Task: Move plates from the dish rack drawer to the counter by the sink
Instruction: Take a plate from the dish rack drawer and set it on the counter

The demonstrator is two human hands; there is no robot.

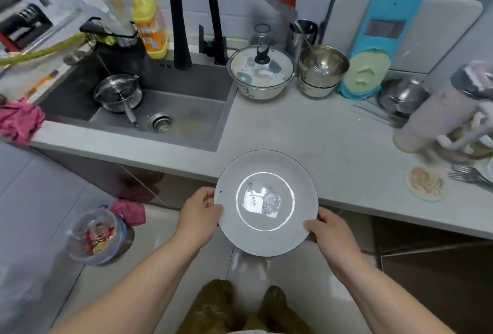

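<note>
A round grey plate (266,201) with a dark rim and a leaf print in its middle is held level in front of me, over the counter's front edge. My left hand (200,216) grips its left rim with the thumb on top. My right hand (329,232) grips its lower right rim the same way. The grey counter (306,136) stretches to the right of the sink (170,109). The dish rack drawer is not in view.
A small steel pot (118,93) sits in the sink under a black faucet (186,13). A lidded bowl (262,72), steel bowls (321,69), a blue slicer (373,40), forks (469,176) and a coaster (426,183) crowd the counter's back and right. A plastic tub (96,236) stands on the floor.
</note>
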